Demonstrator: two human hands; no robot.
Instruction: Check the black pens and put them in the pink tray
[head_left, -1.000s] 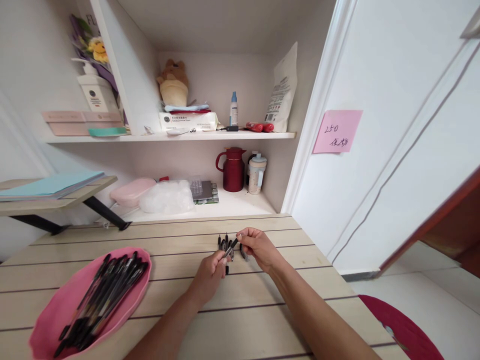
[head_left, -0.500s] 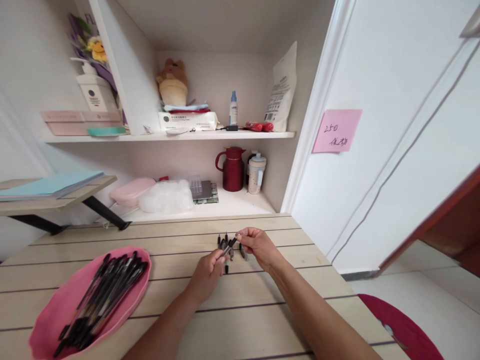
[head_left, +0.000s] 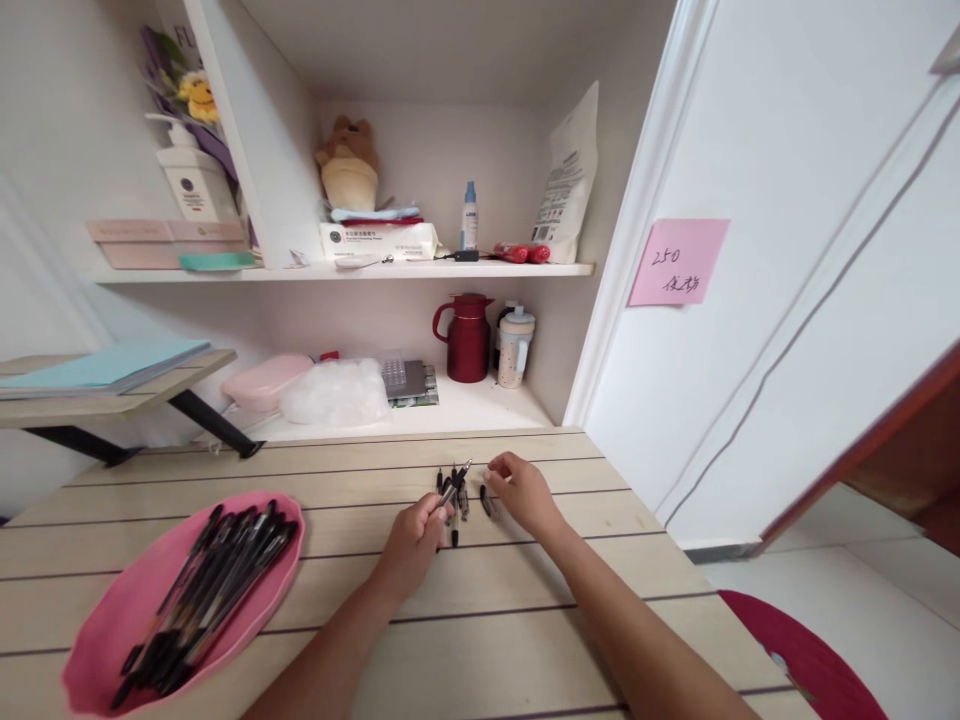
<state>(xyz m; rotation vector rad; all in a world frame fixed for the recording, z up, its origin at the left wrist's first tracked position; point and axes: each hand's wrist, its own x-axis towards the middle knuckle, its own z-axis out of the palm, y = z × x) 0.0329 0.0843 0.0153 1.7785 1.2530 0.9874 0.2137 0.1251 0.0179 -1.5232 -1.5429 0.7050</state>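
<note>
Left hand (head_left: 414, 540) has its grip closed around the lower part of a pen (head_left: 458, 480), which slants up and to the right, tip away from the person, over the bench (head_left: 480, 650). A loose bunch of pens (head_left: 463, 502) lies right behind and below it, partly covered, so I can't give you a count. Right hand (head_left: 521, 492) is just past the tip, not touching the pen, fingers curled with thumb and index close together. Can't tell if that grip has anything tiny in it. Some dark pieces (head_left: 489, 503) lie just below those fingers. Over on the left, a pink tray (head_left: 270, 600) holds a big pile of black pens (head_left: 202, 590). Pink note (head_left: 679, 262) on the wall says 250.
</note>
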